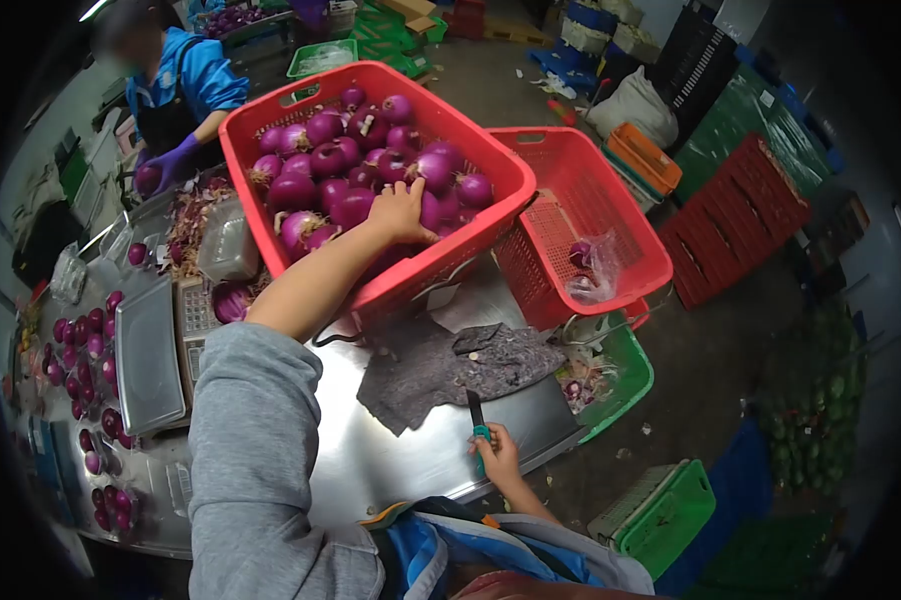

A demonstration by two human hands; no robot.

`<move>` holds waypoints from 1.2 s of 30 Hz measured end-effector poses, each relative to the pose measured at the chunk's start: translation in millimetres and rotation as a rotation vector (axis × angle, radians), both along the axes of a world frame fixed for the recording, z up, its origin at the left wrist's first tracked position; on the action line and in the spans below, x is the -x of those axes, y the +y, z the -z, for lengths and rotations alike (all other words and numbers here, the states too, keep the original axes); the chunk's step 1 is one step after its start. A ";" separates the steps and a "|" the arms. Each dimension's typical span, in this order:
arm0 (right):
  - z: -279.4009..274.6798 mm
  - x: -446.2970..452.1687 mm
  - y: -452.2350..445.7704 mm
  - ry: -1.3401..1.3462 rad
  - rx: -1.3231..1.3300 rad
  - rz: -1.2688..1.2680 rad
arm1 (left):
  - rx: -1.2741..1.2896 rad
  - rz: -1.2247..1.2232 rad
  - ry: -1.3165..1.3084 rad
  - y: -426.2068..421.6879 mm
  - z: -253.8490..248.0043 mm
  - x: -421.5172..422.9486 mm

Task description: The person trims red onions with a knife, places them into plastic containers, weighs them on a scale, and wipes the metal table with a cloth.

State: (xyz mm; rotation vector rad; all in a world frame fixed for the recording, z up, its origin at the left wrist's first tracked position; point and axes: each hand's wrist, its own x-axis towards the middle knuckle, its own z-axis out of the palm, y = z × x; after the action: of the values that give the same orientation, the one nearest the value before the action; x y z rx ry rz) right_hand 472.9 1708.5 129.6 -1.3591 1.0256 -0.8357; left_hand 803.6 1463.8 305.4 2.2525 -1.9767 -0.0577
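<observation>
Clearly, one red basket (475, 245) is heaped with purple onions (330, 160), too overlapped to count, while a second red basket (630, 215) beside it holds one onion and one clear bag (600, 275). One green bin (635, 375) by the metal desk (355, 450) contains scraps (585, 385). The left hand (400, 212) touches the heap, fingers partly spread; whether they grip an onion I cannot tell. The right hand (498, 455) has its fingers wrapped round one knife (474, 408), near one grey cloth (440, 370).
</observation>
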 end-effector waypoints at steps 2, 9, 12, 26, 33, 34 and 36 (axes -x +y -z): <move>5.3 2.6 3.3 -0.074 -0.075 0.011 | 0.014 -0.017 0.000 -5.0 4.4 6.7; 14.8 14.2 -2.6 -0.144 -0.159 -0.012 | 0.130 0.125 -0.019 1.2 20.4 -3.7; 14.2 21.9 -11.1 -0.138 -0.134 0.015 | 0.153 0.160 0.042 1.6 18.0 -7.0; 1.9 8.5 -4.0 -0.269 -0.131 0.022 | -0.011 0.111 0.160 -9.8 6.9 -25.4; 10.6 26.7 7.9 -0.218 -0.160 0.081 | 0.120 0.001 0.238 -15.8 11.5 -18.7; 10.7 29.1 7.3 -0.219 -0.151 0.106 | 0.155 -0.017 0.390 -17.5 6.2 -26.0; 9.2 34.7 4.9 -0.212 -0.117 0.124 | 0.257 -0.010 0.743 -9.8 -10.6 -33.5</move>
State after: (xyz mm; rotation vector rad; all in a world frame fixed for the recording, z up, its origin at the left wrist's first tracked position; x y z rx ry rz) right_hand 438.3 1713.5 120.4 -1.0918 0.9830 -0.9752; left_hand 837.1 1454.0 316.0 1.7206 -1.4686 -0.5228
